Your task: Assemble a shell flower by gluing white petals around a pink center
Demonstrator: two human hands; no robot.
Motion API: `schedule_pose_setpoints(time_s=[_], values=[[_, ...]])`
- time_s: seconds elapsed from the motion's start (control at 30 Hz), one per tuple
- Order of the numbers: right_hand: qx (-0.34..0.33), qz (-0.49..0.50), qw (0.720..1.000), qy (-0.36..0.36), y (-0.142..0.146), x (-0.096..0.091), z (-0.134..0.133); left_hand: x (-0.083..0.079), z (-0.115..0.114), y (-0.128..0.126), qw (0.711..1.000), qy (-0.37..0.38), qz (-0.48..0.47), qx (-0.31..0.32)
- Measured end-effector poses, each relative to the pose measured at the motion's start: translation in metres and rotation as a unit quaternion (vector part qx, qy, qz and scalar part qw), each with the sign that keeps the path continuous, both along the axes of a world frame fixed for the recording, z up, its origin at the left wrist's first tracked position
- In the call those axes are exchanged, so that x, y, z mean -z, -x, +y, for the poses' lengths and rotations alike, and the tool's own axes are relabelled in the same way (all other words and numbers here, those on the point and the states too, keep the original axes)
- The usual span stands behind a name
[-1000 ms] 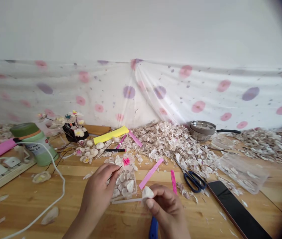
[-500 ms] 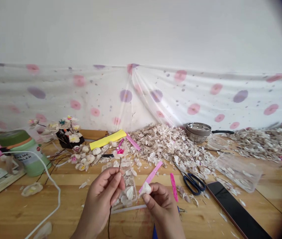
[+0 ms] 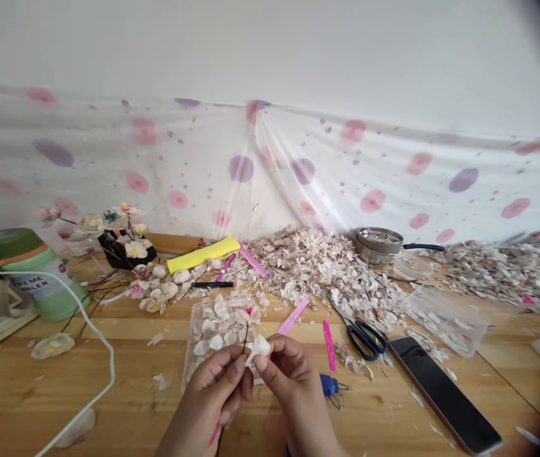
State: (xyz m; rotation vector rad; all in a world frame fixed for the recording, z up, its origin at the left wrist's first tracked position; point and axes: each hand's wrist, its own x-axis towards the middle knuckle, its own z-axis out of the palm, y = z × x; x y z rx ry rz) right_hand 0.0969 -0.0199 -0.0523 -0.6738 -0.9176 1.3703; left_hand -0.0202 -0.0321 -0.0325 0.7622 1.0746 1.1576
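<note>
My left hand [image 3: 224, 384] pinches a thin dark flower stem [image 3: 245, 333], which stands upright with a small pink-centred flower [image 3: 249, 312] at its top. Between the thumb and fingers of my right hand [image 3: 293, 374] is a white petal [image 3: 259, 348], held right beside the stem below the flower. The two hands nearly touch. Behind them lies a clear plastic tray [image 3: 188, 355] with white petals in it, partly hidden by my left hand. A blue glue gun [image 3: 329, 384] rests behind my right hand, mostly covered by it.
Dark scissors [image 3: 365, 339] and a phone [image 3: 445, 393] lie on the right. A large heap of dried petals [image 3: 308, 266] spreads along the back, near stacked metal bowls [image 3: 378, 244]. On the left stand a green tumbler [image 3: 32, 273], a white cable [image 3: 103, 346] and a flower arrangement [image 3: 127, 244].
My hands have come together, bringing the petal to the stem. The flower has moved lower and to the right, uncovering more of the petal tray. The view has shifted slightly.
</note>
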Motion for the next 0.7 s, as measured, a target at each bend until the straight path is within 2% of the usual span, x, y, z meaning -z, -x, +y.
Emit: schedule_pose_setpoints(time_s=[0.23, 0.4, 0.57, 0.7], values=[[0.01, -0.081, 0.996, 0.022, -0.004, 0.013, 0.002, 0.002, -0.005, -0.001, 0.999, -0.035, 0.006, 0.027], [0.037, -0.135, 0.99, 0.008, -0.009, 0.02, 0.001, 0.003, -0.006, -0.002, 0.999, -0.026, 0.01, 0.026], [0.065, -0.177, 0.982, -0.006, -0.014, 0.016, 0.0, 0.007, -0.005, -0.004, 0.998, -0.052, -0.012, 0.033], [0.062, -0.209, 0.976, -0.017, -0.013, 0.007, -0.001, 0.01, -0.002, -0.006, 0.998, -0.039, 0.029, 0.029]])
